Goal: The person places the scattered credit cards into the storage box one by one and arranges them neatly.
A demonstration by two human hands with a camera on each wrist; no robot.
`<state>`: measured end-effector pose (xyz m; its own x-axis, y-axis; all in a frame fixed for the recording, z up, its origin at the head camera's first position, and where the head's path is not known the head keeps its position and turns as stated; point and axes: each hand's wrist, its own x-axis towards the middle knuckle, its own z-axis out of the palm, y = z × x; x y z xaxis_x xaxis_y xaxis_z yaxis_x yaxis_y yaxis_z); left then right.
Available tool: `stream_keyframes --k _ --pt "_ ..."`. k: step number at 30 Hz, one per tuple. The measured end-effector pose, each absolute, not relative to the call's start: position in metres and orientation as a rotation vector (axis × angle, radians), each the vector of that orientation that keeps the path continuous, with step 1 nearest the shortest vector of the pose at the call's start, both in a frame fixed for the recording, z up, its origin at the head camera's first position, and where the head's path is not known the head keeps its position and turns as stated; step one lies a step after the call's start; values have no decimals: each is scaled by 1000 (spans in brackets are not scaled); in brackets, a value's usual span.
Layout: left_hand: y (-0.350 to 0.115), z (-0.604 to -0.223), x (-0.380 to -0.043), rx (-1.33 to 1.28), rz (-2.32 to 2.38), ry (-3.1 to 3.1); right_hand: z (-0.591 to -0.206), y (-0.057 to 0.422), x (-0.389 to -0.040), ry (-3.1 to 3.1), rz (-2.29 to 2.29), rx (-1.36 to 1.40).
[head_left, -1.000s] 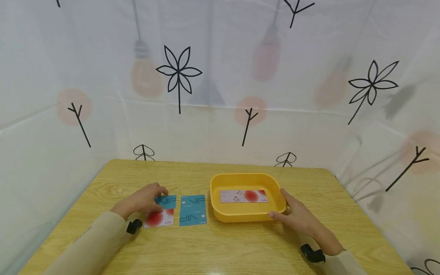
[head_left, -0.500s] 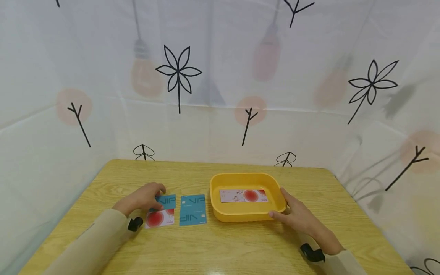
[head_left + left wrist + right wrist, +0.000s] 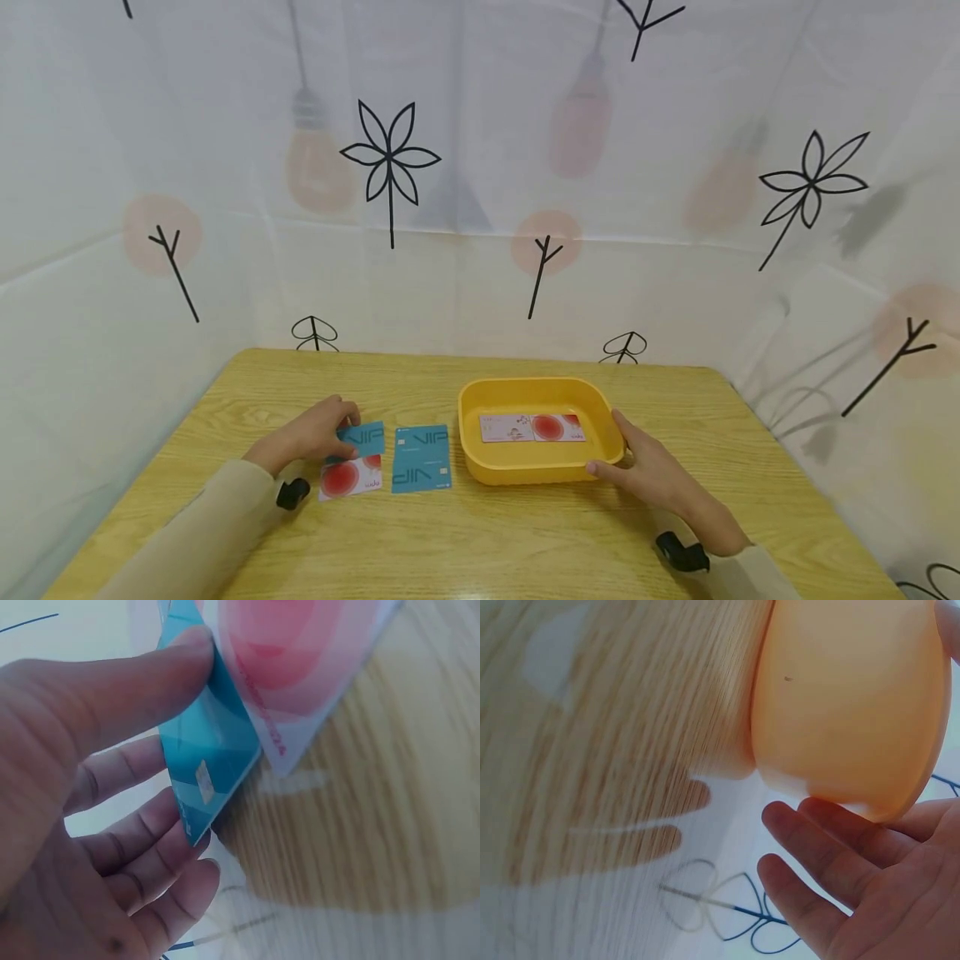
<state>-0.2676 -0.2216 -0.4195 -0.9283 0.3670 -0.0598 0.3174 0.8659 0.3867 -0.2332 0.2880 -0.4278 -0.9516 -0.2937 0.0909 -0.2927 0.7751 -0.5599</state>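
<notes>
My left hand [image 3: 315,433] pinches a teal VIP card [image 3: 366,438] at its left end, with the thumb on the card's face in the left wrist view. The other fingers [image 3: 184,892] lie behind and below the card. A white card with red circles [image 3: 350,478] lies in front of it, its back edge right at the teal card. On the right, my right hand [image 3: 652,471] rests against the yellow plastic tub [image 3: 540,475]. Its thumb touches the near corner of the rim, and its straight fingers [image 3: 810,847] reach along the tub's right end.
Two teal VIP cards [image 3: 421,458] lie edge to edge on the wooden table [image 3: 465,542], between the left hand and the tub. Inside the tub lie two pale cards [image 3: 506,429], one with red circles. A patterned white cloth [image 3: 465,292] hangs behind the table.
The red-circled card under the left hand has shifted slightly right and toward the person. The left hand has moved very little; the right hand and tub stay in place.
</notes>
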Motion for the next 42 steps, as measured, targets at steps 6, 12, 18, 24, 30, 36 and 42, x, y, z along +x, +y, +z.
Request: stream_keyframes --k 6,12,18,24,30,36,42 --pt "-225 -421 -266 531 574 2917 -427 288 -233 2961 -932 -489" --pt "-227 -423 -265 542 570 2937 -427 288 -232 2959 -936 -484" --pt "-229 -426 -264 539 554 2954 -429 288 -232 2964 -938 -496" --pt "-231 -428 -264 582 603 2951 -428 288 -232 2961 -937 -499" --pt "-236 -431 -264 666 647 2969 -427 288 -232 2959 -935 -494" --pt "-241 -432 -262 703 687 3001 -427 288 -231 2966 -927 -491" --pt "-242 -430 -259 683 722 3019 -427 288 -231 2971 -919 -488"
